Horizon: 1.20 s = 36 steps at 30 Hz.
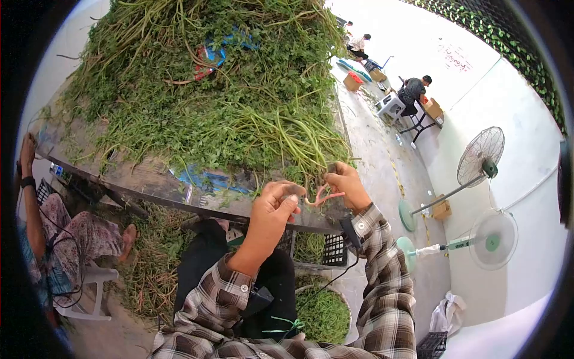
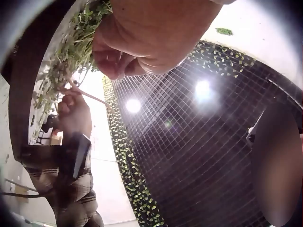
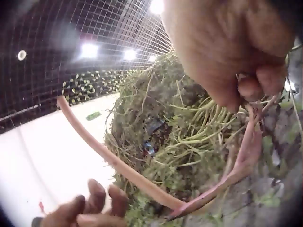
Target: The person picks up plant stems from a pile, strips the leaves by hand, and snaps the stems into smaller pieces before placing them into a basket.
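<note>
My right hand (image 1: 348, 186) pinches a bent pinkish plant stem (image 3: 113, 163) at the table's near edge. In the right wrist view the stem sags in a V from my fingertips, its other end sticking out free. My left hand (image 1: 272, 209) is just left of the stem, thumb near the loosely curled fingers, with nothing visible between them. A large heap of leafy green stalks (image 1: 239, 128) covers the table beyond both hands. Some long pale stalks (image 1: 302, 140) reach from the heap toward my right hand.
Blue and red plastic scraps (image 1: 209, 60) lie in the heap. Below the table are a black crate (image 1: 335, 250) and a tub of greens (image 1: 323, 317). Another person (image 1: 78, 230) sits at left. Two fans (image 1: 493, 241) stand at right. More people work farther back.
</note>
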Available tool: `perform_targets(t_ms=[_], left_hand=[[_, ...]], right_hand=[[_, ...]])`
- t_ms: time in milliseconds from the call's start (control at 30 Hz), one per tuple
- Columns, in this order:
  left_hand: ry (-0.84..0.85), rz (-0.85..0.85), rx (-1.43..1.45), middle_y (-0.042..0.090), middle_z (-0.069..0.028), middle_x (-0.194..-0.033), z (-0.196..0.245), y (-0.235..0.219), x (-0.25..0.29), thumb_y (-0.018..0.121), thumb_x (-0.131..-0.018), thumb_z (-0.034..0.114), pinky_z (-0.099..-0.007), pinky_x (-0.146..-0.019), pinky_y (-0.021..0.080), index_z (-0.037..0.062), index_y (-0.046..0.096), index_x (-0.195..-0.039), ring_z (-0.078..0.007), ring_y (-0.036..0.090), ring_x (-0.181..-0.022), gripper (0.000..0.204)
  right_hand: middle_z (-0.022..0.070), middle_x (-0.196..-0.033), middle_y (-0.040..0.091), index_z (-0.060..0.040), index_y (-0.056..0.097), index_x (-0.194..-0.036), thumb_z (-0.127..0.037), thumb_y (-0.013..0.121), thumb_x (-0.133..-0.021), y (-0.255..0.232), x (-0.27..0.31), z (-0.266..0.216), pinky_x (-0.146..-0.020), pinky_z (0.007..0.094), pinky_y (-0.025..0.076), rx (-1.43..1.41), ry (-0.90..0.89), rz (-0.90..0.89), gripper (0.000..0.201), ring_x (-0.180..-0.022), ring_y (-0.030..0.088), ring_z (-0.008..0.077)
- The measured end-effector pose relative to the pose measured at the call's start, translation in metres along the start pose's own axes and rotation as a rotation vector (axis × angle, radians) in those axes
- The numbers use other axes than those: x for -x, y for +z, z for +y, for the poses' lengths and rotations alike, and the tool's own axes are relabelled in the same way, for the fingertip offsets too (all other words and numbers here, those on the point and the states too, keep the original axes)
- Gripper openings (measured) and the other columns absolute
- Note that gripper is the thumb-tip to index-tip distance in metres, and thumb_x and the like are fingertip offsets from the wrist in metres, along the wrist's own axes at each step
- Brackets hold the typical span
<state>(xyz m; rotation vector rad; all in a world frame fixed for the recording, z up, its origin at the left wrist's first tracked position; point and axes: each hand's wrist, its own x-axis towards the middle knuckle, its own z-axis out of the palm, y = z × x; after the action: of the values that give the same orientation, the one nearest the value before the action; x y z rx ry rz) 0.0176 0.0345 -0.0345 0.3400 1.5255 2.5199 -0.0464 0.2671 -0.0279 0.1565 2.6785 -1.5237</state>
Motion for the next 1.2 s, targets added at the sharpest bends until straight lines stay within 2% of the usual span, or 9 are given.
perform_targets(t_ms=[67,133,400,533,600,633,867,933,1200], left_hand=[[0.004,-0.003,-0.012,0.053,-0.0015,-0.101,-0.002,0.0,0.0,0.051,-0.089,0.011,-0.0237,-0.065,0.046,0.0015,0.061,-0.103,-0.0088,0.054,-0.075,0.019],[-0.016,-0.033,-0.02,0.054,-0.0019,-0.1,-0.004,0.0,0.0,0.051,-0.089,0.011,-0.0238,-0.065,0.046,0.0019,0.059,-0.107,-0.0084,0.053,-0.075,0.022],[-0.044,0.083,0.158,0.054,-0.0022,-0.102,-0.002,0.001,-0.004,0.052,-0.089,0.013,-0.0203,-0.061,0.044,0.0025,0.051,-0.119,-0.0064,0.053,-0.073,0.032],[-0.019,0.025,0.085,0.054,-0.0026,-0.103,-0.004,-0.004,-0.004,0.055,-0.09,0.02,-0.0227,-0.063,0.046,0.0042,0.049,-0.122,-0.007,0.054,-0.074,0.037],[0.002,0.028,0.119,0.055,-0.0023,-0.101,-0.009,-0.002,-0.006,0.056,-0.089,0.021,-0.023,-0.065,0.046,0.0037,0.05,-0.121,-0.0076,0.055,-0.076,0.037],[0.022,0.032,0.155,0.055,-0.002,-0.099,-0.011,-0.002,-0.006,0.057,-0.089,0.022,-0.0232,-0.066,0.047,0.0031,0.05,-0.121,-0.0082,0.056,-0.078,0.038],[-0.072,0.062,0.248,0.061,-0.0017,-0.093,-0.012,-0.006,-0.007,0.056,-0.09,0.021,-0.0229,-0.07,0.047,0.0026,0.057,-0.111,-0.008,0.057,-0.081,0.028],[-0.048,0.072,0.228,0.062,-0.0023,-0.091,-0.013,-0.005,-0.008,0.054,-0.091,0.02,-0.0221,-0.07,0.046,0.0038,0.06,-0.104,-0.0068,0.056,-0.08,0.022],[-0.037,0.055,0.211,0.06,-0.0018,-0.079,-0.007,-0.006,-0.006,0.048,-0.094,0.023,-0.0225,-0.07,0.044,0.0046,0.055,-0.091,-0.008,0.053,-0.071,0.019]], right_hand=[[-0.0001,-0.065,0.051,-0.0007,0.054,-0.09,-0.006,0.057,-0.08,-0.003,0.009,-0.015,-0.044,0.0208,0.035,-0.333,0.003,0.021,0.012,-0.05,0.044,0.0055],[-0.0004,-0.066,0.051,-0.0011,0.053,-0.095,-0.005,0.056,-0.081,-0.004,0.023,-0.038,-0.044,0.0185,0.035,-0.381,-0.058,-0.009,0.015,-0.05,0.044,0.0046],[0.0013,-0.07,0.049,-0.0013,0.055,-0.097,0.0,0.057,-0.079,0.034,0.065,-0.062,-0.053,0.0211,0.04,0.023,-0.327,-0.037,0.019,-0.059,0.05,0.0073],[0.009,-0.086,0.052,-0.0004,0.055,-0.096,0.006,0.052,-0.078,0.05,0.082,-0.076,-0.062,0.0289,0.047,0.147,-0.475,-0.005,0.02,-0.074,0.059,0.0182],[0.0109,-0.088,0.054,-0.0008,0.055,-0.095,0.005,0.054,-0.078,0.052,0.082,-0.067,-0.065,0.0318,0.047,0.321,-0.671,0.031,0.018,-0.078,0.061,0.0257],[0.0124,-0.089,0.055,-0.0007,0.055,-0.095,0.004,0.056,-0.077,0.055,0.082,-0.062,-0.066,0.033,0.047,0.375,-0.657,0.04,0.018,-0.078,0.059,0.0302],[0.0125,-0.097,0.053,-0.0029,0.055,-0.1,0.002,0.057,-0.076,0.067,0.083,-0.052,-0.067,0.0361,0.047,0.351,-0.624,-0.009,0.025,-0.079,0.057,0.0322],[0.0127,-0.104,0.052,-0.0049,0.053,-0.108,0.0,0.058,-0.075,0.071,0.084,-0.054,-0.068,0.037,0.047,0.364,-0.454,-0.046,0.034,-0.082,0.057,0.0331],[0.013,-0.106,0.053,-0.0052,0.053,-0.11,-0.004,0.06,-0.074,0.069,0.064,-0.032,-0.071,0.0388,0.049,0.598,-0.647,0.011,0.036,-0.084,0.058,0.0338]])
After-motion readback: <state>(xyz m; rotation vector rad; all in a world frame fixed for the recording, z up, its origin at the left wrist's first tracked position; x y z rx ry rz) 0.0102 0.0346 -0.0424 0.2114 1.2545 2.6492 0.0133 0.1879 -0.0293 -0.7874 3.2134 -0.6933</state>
